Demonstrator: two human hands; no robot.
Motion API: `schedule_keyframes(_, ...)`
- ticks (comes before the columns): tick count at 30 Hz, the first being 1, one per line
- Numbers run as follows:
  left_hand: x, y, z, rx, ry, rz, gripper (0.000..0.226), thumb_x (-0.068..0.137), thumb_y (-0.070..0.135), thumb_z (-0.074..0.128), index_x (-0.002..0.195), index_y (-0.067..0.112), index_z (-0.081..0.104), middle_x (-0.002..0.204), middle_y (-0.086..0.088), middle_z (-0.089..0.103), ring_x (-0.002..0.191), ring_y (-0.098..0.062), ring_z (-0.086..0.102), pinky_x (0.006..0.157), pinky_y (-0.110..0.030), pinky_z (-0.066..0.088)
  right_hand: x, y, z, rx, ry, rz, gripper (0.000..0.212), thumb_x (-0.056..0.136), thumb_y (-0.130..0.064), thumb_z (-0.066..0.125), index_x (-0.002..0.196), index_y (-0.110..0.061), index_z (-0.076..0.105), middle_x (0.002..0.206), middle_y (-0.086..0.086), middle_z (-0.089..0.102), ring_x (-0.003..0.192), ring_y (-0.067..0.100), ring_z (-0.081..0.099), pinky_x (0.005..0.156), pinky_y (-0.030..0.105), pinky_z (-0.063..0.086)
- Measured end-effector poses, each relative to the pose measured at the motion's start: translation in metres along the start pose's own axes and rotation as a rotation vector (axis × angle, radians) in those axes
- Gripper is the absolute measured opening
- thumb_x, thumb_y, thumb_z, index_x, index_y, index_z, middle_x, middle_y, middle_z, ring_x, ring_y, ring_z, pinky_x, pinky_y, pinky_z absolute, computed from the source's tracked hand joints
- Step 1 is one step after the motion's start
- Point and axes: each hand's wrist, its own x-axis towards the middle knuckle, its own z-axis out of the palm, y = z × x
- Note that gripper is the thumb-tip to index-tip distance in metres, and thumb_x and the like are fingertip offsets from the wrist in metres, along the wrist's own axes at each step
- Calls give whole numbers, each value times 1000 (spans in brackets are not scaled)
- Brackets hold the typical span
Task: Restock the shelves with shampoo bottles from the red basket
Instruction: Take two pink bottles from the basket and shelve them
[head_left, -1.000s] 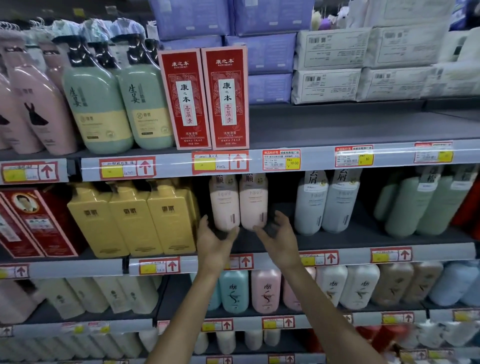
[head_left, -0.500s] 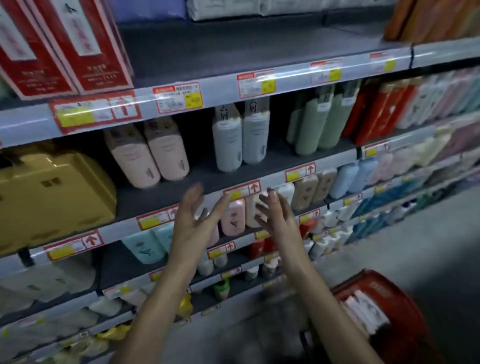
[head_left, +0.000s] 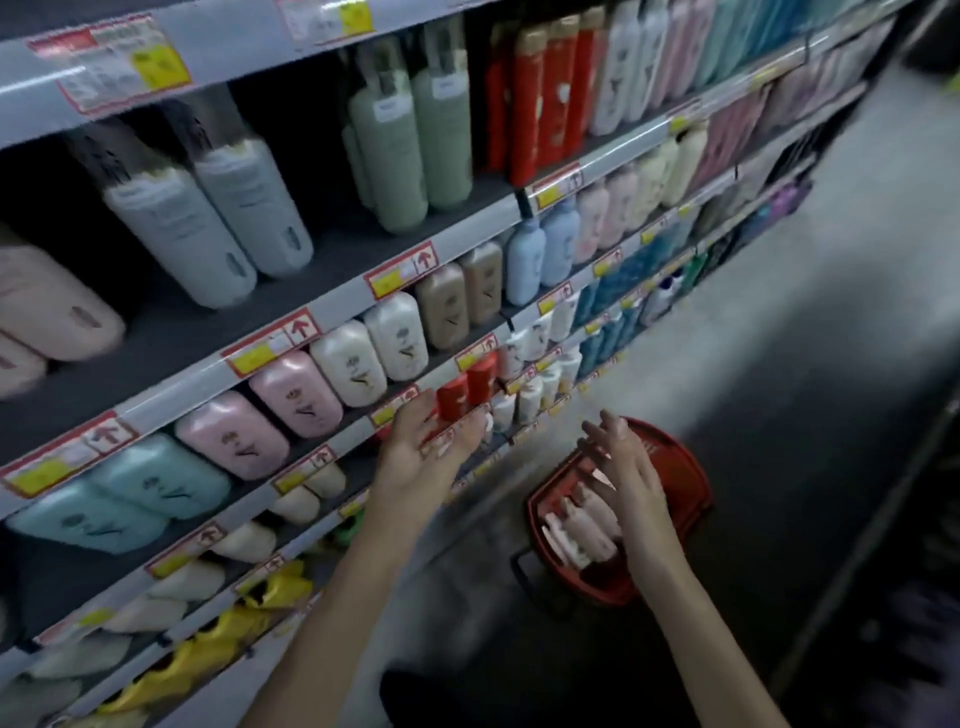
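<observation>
The red basket (head_left: 691, 470) stands on the floor by the foot of the shelves, holding several pale pink shampoo bottles (head_left: 584, 525). My right hand (head_left: 626, 470) hovers over the basket with its fingers straight and spread, holding nothing. My left hand (head_left: 423, 452) is raised palm-up in front of the lower shelf edge, fingers relaxed and empty. Two pale pink bottles (head_left: 47, 312) of the same kind stand on the middle shelf at the far left.
The shelving (head_left: 332, 306) runs diagonally from lower left to upper right, packed with white, green, red, pink, teal and yellow bottles. Grey floor (head_left: 810, 332) stretches along the aisle to the right. A dark shelf unit edges the right side.
My view has swung down and to the right, from the shelf to the basket. Both hands have dropped away from the pink bottles on the shelf; the right one now hangs over the basket.
</observation>
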Motion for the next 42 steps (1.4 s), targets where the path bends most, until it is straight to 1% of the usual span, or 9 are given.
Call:
schedule_keyframes(2, 2, -1, 27, -3, -17, -35, 94, 62, 68, 75, 142, 24, 50, 143, 12, 54, 132, -7, 50, 104, -23, 42, 4, 3, -31, 12, 36, 35, 85, 73, -76, 45, 145, -31, 45, 138, -10, 56, 127, 13, 54, 103, 34, 43)
schedule_keyframes(4, 3, -2, 63, 2, -29, -63, 80, 65, 61, 74, 135, 29, 53, 141, 13, 56, 132, -6, 51, 105, -24, 42, 12, 5, -67, 2, 62, 50, 90, 72, -80, 46, 147, -31, 43, 141, -12, 53, 122, 8, 56, 93, 23, 46)
schedule_keyframes(7, 4, -2, 114, 29, -22, -76, 73, 67, 60, 71, 132, 36, 49, 138, 16, 52, 131, -4, 48, 106, -24, 39, 35, 10, -120, -52, 85, 54, 101, 64, -95, 47, 145, -36, 46, 141, -12, 55, 125, 6, 55, 108, 39, 44)
schedule_keyframes(10, 9, -5, 146, -4, -19, -89, 69, 69, 59, 71, 131, 38, 49, 138, 19, 50, 130, -3, 45, 107, -24, 37, 53, 16, -154, -80, 88, 100, 92, 66, -96, 45, 141, -43, 47, 140, -11, 57, 129, 12, 53, 114, 52, 36)
schedule_keyframes(15, 23, -19, 175, -14, -28, -160, 87, 70, 63, 73, 145, 28, 46, 148, 13, 48, 135, -3, 46, 110, -26, 38, 82, 22, -181, -94, 68, 156, 91, 67, -95, 45, 141, -41, 47, 139, -10, 57, 129, 15, 53, 114, 54, 36)
schedule_keyframes(26, 117, -68, 201, 18, -111, -274, 82, 72, 63, 76, 141, 28, 49, 148, 8, 50, 133, -8, 50, 113, -37, 41, 143, 50, -183, -89, 197, 187, 89, 72, -92, 43, 142, -37, 48, 139, -9, 58, 129, 13, 54, 114, 48, 38)
schedule_keyframes(32, 147, -116, 231, 32, -142, -343, 69, 87, 45, 71, 146, 22, 45, 148, 6, 50, 132, -6, 50, 91, -12, 41, 180, 89, -198, -60, 261, 224, 88, 73, -90, 46, 140, -34, 52, 137, -10, 59, 128, 8, 54, 114, 43, 39)
schedule_keyframes(37, 155, -177, 263, 14, -81, -472, 59, 92, 41, 67, 143, 20, 47, 147, 2, 53, 127, -4, 52, 102, -22, 41, 213, 131, -219, -60, 220, 298, 73, 80, -74, 59, 140, -34, 51, 137, -9, 59, 126, 7, 55, 111, 39, 41)
schedule_keyframes(42, 179, -235, 294, -37, 29, -591, 59, 91, 42, 68, 142, 18, 48, 142, 4, 54, 126, -9, 54, 114, -38, 40, 246, 186, -239, -140, 124, 328, 56, 92, -49, 60, 143, -30, 46, 128, -16, 58, 107, -9, 56, 88, 18, 45)
